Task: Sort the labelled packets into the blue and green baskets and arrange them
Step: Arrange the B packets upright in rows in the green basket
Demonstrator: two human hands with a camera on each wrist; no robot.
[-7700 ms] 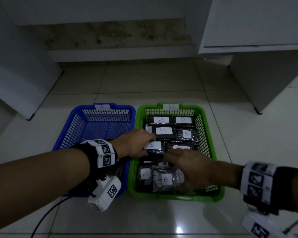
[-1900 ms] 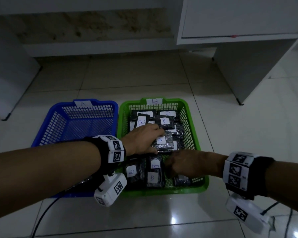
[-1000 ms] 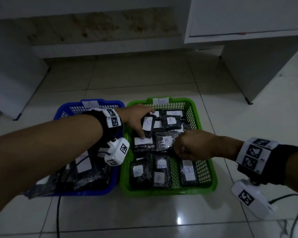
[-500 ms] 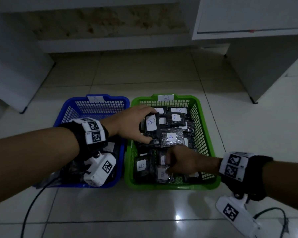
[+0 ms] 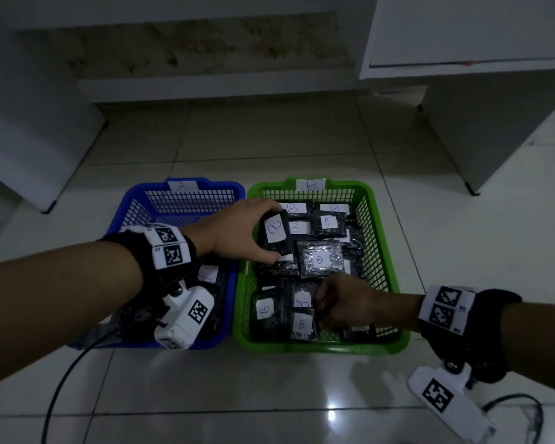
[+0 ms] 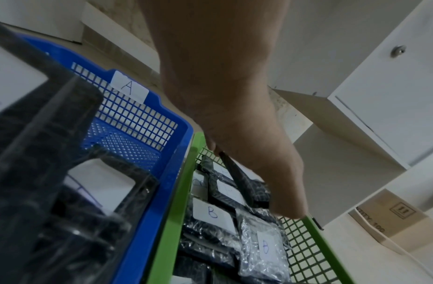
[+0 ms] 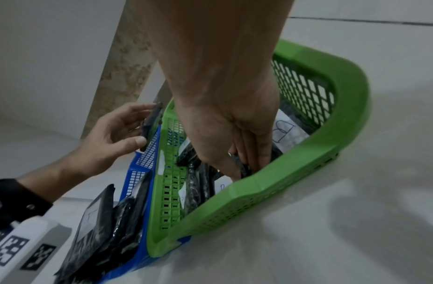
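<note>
A blue basket (image 5: pixel 225 187) tagged A and a green basket (image 5: pixel 321 346) tagged B stand side by side on the floor. Several black packets with white B labels (image 5: pixel 319 259) fill the green one. My left hand (image 5: pixel 263 233) grips one black labelled packet (image 5: pixel 277 233) on edge, lifted over the green basket's far left part; the left wrist view shows that held packet (image 6: pixel 237 176) edge-on. My right hand (image 5: pixel 322 307) reaches into the near end of the green basket (image 7: pixel 307 153), and its fingers (image 7: pixel 256 153) pinch a dark packet (image 7: pixel 243 169) there.
Black packets (image 5: pixel 207 274) lie in the blue basket under my left wrist. White cabinets stand at the left (image 5: pixel 29 139) and right (image 5: pixel 494 123). Cables (image 5: pixel 64 379) trail on the tiled floor near me. A cardboard box (image 6: pixel 393 221) sits under the right cabinet.
My right hand has come from the middle of the green basket to its near end and taken hold of a packet. My left hand keeps its packet raised, almost still.
</note>
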